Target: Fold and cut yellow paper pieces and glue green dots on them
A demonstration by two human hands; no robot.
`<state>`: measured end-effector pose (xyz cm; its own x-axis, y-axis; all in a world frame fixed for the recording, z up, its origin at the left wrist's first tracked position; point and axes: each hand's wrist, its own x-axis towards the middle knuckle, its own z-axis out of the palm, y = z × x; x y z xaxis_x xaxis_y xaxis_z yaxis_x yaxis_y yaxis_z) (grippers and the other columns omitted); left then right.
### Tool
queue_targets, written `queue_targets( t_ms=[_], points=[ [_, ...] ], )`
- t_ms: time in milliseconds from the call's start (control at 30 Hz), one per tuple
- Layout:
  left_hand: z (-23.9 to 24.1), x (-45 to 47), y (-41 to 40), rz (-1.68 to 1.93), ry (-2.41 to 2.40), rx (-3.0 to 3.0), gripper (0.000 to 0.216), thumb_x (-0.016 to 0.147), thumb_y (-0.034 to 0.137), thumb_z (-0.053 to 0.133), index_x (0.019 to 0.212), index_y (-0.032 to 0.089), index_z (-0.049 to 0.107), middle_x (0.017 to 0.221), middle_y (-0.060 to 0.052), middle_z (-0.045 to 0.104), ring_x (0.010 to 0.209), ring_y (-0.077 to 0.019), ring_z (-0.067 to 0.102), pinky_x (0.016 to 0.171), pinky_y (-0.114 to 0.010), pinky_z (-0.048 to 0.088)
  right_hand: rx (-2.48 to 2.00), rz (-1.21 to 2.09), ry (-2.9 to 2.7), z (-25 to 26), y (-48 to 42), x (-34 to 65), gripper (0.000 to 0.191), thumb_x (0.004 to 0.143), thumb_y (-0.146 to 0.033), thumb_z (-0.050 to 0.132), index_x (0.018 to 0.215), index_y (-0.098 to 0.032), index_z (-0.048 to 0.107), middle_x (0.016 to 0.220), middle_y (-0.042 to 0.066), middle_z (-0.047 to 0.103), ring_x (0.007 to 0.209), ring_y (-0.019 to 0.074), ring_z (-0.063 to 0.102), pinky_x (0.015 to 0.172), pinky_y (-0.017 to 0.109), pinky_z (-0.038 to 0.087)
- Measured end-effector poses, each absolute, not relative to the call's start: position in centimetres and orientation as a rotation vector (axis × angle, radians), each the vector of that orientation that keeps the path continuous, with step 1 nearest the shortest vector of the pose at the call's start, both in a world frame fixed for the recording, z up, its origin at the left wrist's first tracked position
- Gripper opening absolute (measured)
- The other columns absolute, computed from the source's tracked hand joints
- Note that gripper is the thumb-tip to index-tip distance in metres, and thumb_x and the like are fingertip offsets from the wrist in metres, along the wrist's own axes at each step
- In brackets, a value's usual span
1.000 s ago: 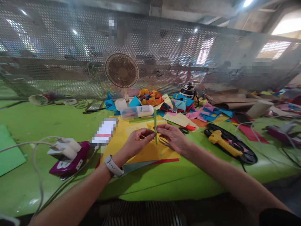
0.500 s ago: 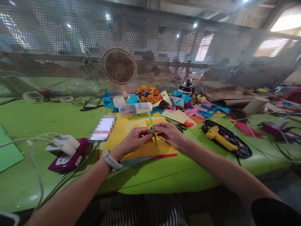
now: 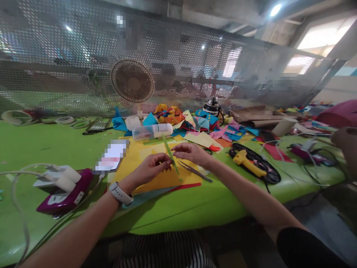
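A narrow green paper strip [image 3: 169,150] stands slanted above yellow paper sheets [image 3: 131,163]. My left hand [image 3: 156,165], with a white watch on its wrist, pinches the strip near its middle between thumb and fingers. My right hand [image 3: 191,153] is just right of the strip, fingers stretched out towards it; whether the fingertips touch it I cannot tell. Under my right hand, a pair of metal tweezers [image 3: 196,172] lies on the paper. Dark scissors [image 3: 208,150] are partly hidden behind my right hand.
A clear bottle [image 3: 153,131] lies behind the paper, before a fan [image 3: 133,82]. Left are a phone [image 3: 113,154] and a purple power strip [image 3: 65,197] with plugs and cables. A yellow glue gun [image 3: 249,163] rests in a black tray [image 3: 272,175]. Paper scraps [image 3: 206,123] are heaped behind.
The right hand's fingers have come away from their pinch at the strip and straightened. More of the tweezers shows. The view has shifted right.
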<state>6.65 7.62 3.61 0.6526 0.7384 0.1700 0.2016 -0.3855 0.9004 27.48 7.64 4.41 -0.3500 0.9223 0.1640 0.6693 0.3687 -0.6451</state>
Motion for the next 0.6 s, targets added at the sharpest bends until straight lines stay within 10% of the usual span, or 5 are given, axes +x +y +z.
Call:
queue_targets(
  t_ms=[267, 600],
  points=[
    [4.2, 6.7, 7.5, 0.952, 0.842, 1.711, 0.019, 0.079, 0.033, 0.054, 0.075, 0.015, 0.058, 0.068, 0.0, 0.057, 0.065, -0.0112, 0.052, 0.063, -0.023, 0.041, -1.987, 0.292, -2.28, 5.7, 10.0, 36.6, 0.013, 0.06, -0.023, 0.062, 0.067, -0.013, 0.066, 0.066, 0.007, 0.065, 0.066, 0.0208, 0.058, 0.054, 0.025, 0.033],
    [3.7, 6.7, 7.6, 1.052, 0.812, 1.604, 0.016, 0.08, 0.031, 0.055, 0.078, 0.015, 0.057, 0.071, -0.001, 0.059, 0.067, -0.0115, 0.054, 0.064, -0.024, 0.044, -2.035, 0.429, -2.363, 4.2, 10.9, 36.2, 0.022, 0.059, -0.033, 0.063, 0.072, -0.015, 0.065, 0.065, 0.004, 0.065, 0.063, 0.0185, 0.06, 0.049, 0.023, 0.033]
  ],
)
